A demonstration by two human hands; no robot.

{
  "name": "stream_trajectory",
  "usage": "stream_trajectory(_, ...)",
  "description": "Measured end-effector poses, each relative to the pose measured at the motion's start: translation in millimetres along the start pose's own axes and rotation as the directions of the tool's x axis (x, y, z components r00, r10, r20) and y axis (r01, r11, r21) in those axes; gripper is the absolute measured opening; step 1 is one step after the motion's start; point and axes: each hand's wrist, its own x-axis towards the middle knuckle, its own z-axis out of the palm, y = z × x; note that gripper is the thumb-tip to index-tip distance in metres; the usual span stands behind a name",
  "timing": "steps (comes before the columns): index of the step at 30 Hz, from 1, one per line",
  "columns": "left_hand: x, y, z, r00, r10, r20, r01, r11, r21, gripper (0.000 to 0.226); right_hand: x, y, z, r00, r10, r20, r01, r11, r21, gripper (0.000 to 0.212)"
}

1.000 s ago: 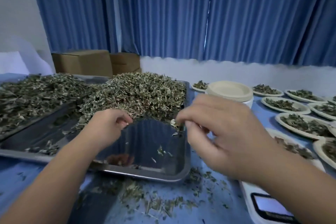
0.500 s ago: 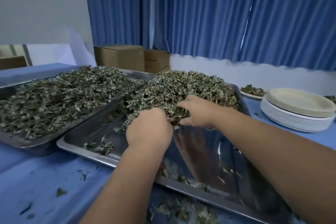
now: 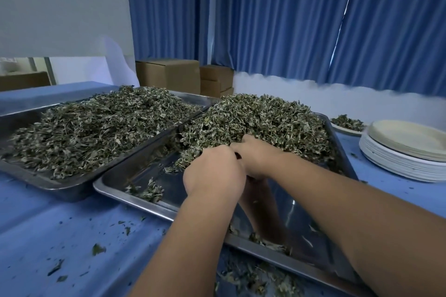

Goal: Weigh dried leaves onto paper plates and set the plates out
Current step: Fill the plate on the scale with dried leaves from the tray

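Note:
A heap of dried leaves (image 3: 260,118) fills the far half of a steel tray (image 3: 135,176) in front of me. My left hand (image 3: 213,171) and my right hand (image 3: 258,157) are side by side at the near edge of the heap, fingers curled into the leaves and gathering a handful between them. The fingertips are buried in the leaves. A stack of paper plates (image 3: 407,147) stands at the right. Behind it one plate with leaves (image 3: 347,124) is set out.
A second steel tray (image 3: 33,178) full of dried leaves (image 3: 96,125) lies to the left, its corner under the first tray's rim. Leaf scraps litter the blue table cover (image 3: 60,236). Cardboard boxes (image 3: 169,75) and blue curtains (image 3: 277,19) stand at the back.
Both hands went forward into the heap and closed together on the leaves. My view swung left, so the set-out plates and the scale left the frame.

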Motion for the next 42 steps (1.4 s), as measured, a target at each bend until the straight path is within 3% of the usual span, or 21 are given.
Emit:
stream_trajectory(3,-1.9,0.3,-1.0,1.0,0.005,-0.005,-0.005,1.0,-0.012,0.018,-4.5,0.8,-1.4,1.0,0.001,0.019,-0.002,0.999,0.051,0.032)
stream_trajectory(7,-2.9,1.7,-0.3,1.0,0.008,-0.025,-0.009,1.0,-0.016,0.018,-10.9,-0.6,-6.9,0.999,0.037,0.022,-0.039,0.996,0.079,0.056)
stream_trajectory(11,-2.1,1.3,-1.1,1.0,-0.004,-0.028,0.004,1.0,-0.008,0.021,-11.9,-15.9,-5.2,1.0,0.008,0.002,-0.008,0.997,-0.072,0.047)
stream_trajectory(14,-2.7,0.8,-1.9,0.999,-0.007,-0.04,0.007,1.0,0.007,0.019,-12.9,-20.8,-6.7,0.999,-0.035,0.007,0.036,0.996,-0.08,0.039)
stream_trajectory(19,-2.6,-0.4,-3.8,0.999,-0.004,-0.034,0.004,1.0,0.0,0.021,-18.9,-8.9,-10.6,0.992,-0.092,-0.086,0.094,0.995,0.013,0.015)
stream_trajectory(23,-6.1,-1.0,-4.9,0.998,0.027,-0.058,-0.027,1.0,0.01,0.017,-34.6,5.0,-25.4,0.985,-0.027,-0.173,0.051,0.99,0.133,0.034)
stream_trajectory(27,-12.7,2.9,-6.5,0.993,0.05,-0.104,-0.051,0.999,-0.009,0.021,-54.9,16.8,-32.7,0.99,0.015,-0.143,0.023,0.966,0.258,0.033)
stream_trajectory(36,-45.6,33.6,-2.9,0.936,0.269,-0.227,-0.299,0.948,-0.107,0.028,-135.7,56.5,-54.6,0.939,0.102,-0.33,0.043,0.913,0.405,0.014)
stream_trajectory(42,-70.8,56.9,-1.5,0.855,0.459,-0.24,-0.516,0.798,-0.312,0.04,-226.0,102.5,-75.4,0.878,0.213,-0.428,-0.016,0.908,0.418,0.015)
